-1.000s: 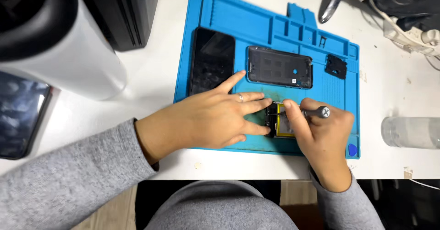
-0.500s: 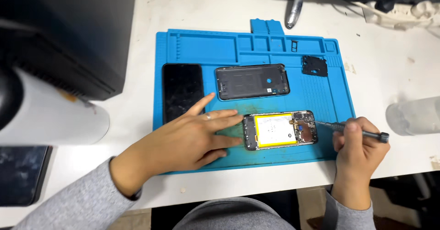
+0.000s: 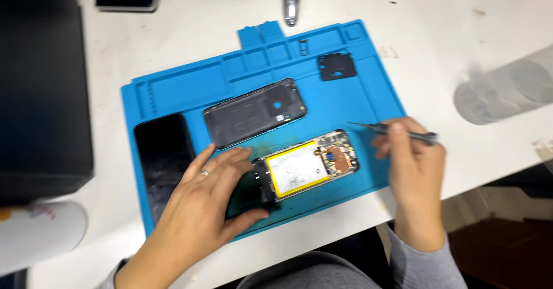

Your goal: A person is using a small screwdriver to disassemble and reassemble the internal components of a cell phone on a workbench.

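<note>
A white table (image 3: 461,29) is filling the frame, with a blue mat (image 3: 357,87) lying across its middle. A black box (image 3: 40,93) is sitting at the left edge. The left hand (image 3: 201,214), lower centre, is lying flat on the mat, fingers spread, fingertips pressing the left end of the opened phone (image 3: 305,165), which is lying at the mat's lower middle. The right hand (image 3: 412,168), lower right, is pinching a screwdriver (image 3: 391,130), its tip hanging just right of the phone. A back cover (image 3: 253,113) and a screen (image 3: 164,159) are resting upper left of the phone.
</note>
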